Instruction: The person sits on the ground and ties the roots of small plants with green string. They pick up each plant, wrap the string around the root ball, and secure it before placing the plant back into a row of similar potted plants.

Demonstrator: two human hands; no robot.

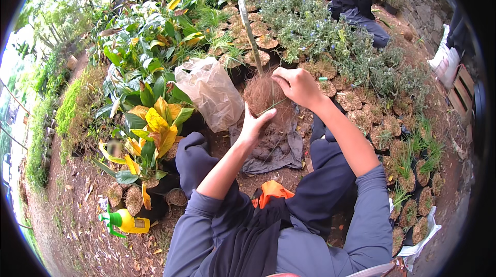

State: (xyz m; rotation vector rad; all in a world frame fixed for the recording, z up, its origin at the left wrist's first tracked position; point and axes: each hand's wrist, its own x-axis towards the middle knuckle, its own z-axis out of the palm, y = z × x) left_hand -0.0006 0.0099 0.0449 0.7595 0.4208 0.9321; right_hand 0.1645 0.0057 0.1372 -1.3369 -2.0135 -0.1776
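A shaggy ball of brown coconut fibre (260, 91) is held up in front of me. My left hand (252, 126) cups its lower left side, thumb pointing right. A thin green string (278, 103) crosses the ball's front. At the upper right, my right hand (297, 84) has its thumb and fingertips pinched together on what looks like that string. A bare, pale woody stick (250, 31) rises from the top of the ball; its lower end is hidden. Below lies a dark cloth or plastic sheet (292, 160) with dark soil clumps (267, 151) on it.
A crumpled clear plastic bag (209, 91) stands left of the ball. A yellow-green spray bottle (130, 220) lies at lower left, near yellowing leafy plants (157, 122). Several fibre-topped plant pots (358, 118) fill the right side. Another person (354, 9) sits at upper right.
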